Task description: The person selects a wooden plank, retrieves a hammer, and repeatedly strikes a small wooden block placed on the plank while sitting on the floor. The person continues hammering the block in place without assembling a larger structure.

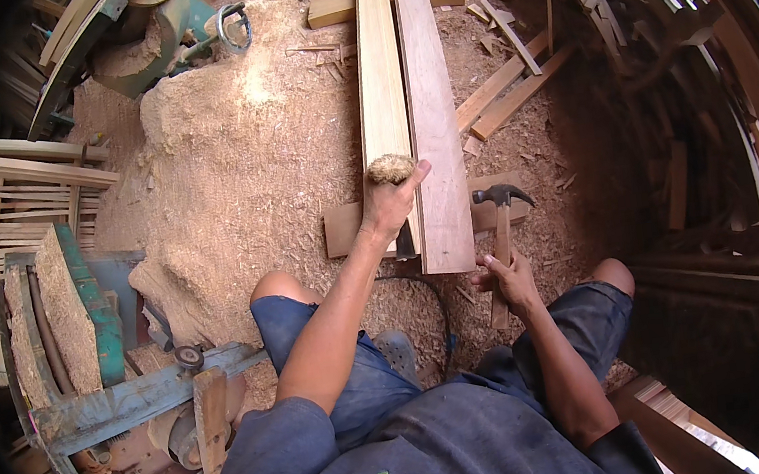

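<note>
My left hand (391, 203) is closed around a tool whose frayed, mushroomed wooden head (391, 168) shows above the fist and whose dark metal end (405, 241) points down towards me, likely a chisel. It is over the near end of a pale wooden plank (380, 95). Just right of that plank lies a pinkish-brown board (432, 117), and my left thumb reaches its edge. My right hand (514, 281) grips the wooden handle of a claw hammer (502, 204), its dark head pointing away from me, right of the board's near end.
Crosswise wooden blocks (343, 231) lie under the boards. Sawdust and shavings (236, 169) cover the floor. Two short timbers (518, 95) lie to the right. A machine frame (143, 397) and wood strips (23, 167) are at left; offcuts pile up at upper right.
</note>
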`<state>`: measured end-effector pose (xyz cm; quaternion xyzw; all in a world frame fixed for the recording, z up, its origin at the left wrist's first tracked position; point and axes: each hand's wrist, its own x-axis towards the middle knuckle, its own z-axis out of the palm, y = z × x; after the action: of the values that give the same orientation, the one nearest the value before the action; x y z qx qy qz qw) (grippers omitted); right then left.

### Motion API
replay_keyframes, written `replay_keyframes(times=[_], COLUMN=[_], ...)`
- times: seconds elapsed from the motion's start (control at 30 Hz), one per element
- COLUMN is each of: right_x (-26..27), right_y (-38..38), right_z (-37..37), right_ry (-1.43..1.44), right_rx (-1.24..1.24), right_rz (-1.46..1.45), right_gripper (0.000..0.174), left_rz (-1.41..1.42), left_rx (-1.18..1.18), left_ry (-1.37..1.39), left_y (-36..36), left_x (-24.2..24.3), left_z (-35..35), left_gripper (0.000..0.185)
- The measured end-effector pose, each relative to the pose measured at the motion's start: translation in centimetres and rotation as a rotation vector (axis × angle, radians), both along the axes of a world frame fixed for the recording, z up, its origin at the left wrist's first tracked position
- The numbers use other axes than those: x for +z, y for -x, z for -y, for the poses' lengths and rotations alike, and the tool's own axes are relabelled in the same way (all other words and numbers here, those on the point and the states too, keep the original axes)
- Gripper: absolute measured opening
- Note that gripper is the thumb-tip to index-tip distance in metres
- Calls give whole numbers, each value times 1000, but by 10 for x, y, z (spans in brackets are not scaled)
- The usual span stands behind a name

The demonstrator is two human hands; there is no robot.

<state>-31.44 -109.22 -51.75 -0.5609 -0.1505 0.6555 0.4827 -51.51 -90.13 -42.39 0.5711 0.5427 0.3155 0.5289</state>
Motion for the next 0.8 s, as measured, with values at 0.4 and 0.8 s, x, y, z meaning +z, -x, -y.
replay_keyframes(times=[0.4, 0.8], right_x=[21, 20], right_y=[-3, 6], right_z=[9, 5], right_ry=[-54, -50], right_rx=[-46, -100], right_rz=[420, 390], right_gripper=[26, 27], left_rz=[147, 215], left_rx=[-14, 131], left_ry=[-64, -86], left_y=[-26, -15], left_x=[-51, -62], left_z=[45, 37], left_gripper=[28, 24])
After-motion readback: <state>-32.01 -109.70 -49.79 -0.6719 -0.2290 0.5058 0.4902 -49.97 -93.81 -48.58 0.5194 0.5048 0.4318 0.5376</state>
